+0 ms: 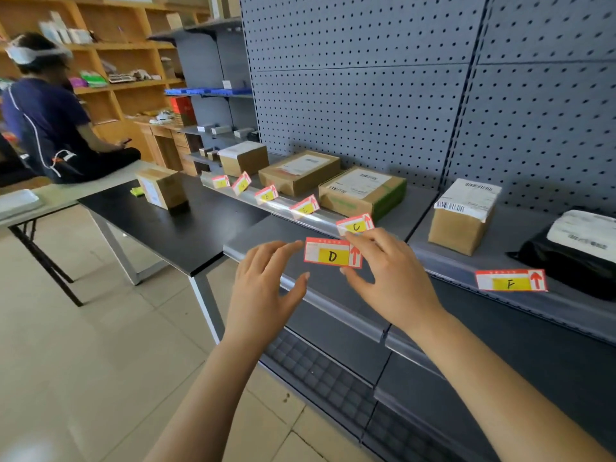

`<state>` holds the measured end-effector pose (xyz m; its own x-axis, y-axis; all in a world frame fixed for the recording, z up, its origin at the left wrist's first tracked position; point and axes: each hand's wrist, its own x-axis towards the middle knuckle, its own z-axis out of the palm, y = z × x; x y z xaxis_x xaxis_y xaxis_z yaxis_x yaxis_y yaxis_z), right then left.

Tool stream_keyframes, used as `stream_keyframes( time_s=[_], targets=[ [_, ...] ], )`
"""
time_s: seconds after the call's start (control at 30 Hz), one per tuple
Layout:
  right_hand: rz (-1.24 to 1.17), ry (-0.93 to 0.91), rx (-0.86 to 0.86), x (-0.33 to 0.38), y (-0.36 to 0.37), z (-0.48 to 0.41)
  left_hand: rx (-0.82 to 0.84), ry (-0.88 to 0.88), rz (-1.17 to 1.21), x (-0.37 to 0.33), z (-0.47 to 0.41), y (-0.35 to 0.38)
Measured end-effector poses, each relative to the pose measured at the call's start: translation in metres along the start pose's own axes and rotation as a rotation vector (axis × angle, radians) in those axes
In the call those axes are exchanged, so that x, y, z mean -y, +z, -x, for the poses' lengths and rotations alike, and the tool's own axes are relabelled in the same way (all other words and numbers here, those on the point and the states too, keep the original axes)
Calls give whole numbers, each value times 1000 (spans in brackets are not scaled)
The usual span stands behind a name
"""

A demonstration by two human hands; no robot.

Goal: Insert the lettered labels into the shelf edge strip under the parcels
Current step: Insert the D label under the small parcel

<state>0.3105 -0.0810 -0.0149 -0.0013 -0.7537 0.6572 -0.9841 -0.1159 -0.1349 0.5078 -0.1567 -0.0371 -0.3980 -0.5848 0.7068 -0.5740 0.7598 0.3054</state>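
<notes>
At the centre of the frame the right hand [390, 275] holds the D label [332, 252] by its right end, thumb below and fingers [366, 240] on top, pinching the card in front of the shelf. The left hand [266, 285] sits just to the left of the card with its fingers spread and open; the tip of one finger reaches the card's left edge, though whether it touches cannot be told. The card hangs level, just in front of and slightly below the shelf edge strip [300, 211], not yet seated in it.

Directly above the right hand, the C label [355, 225] stands in the strip, tilted a little. Four more labels run up the strip toward the upper left, their letters too blurred to read. The F label [511, 280] sits at the shelf edge in the right of the frame.

On the shelf behind the strip stand several parcels [361, 191], brown boxes with white shipping slips, and a black bag [566, 261] at the far right. A black desk [173, 225] in the left middle carries one more box. In the upper left a person [46, 111] sits facing away.
</notes>
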Motion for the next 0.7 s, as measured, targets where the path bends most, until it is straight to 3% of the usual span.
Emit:
stream_keyframes(
  time_s=[0.43, 0.7],
  targets=[
    [24, 78, 1, -72, 1, -24, 21, 26, 113, -13, -56, 71],
    [52, 240, 13, -126, -25, 16, 93, 117, 256, -53, -75, 137]
  ],
)
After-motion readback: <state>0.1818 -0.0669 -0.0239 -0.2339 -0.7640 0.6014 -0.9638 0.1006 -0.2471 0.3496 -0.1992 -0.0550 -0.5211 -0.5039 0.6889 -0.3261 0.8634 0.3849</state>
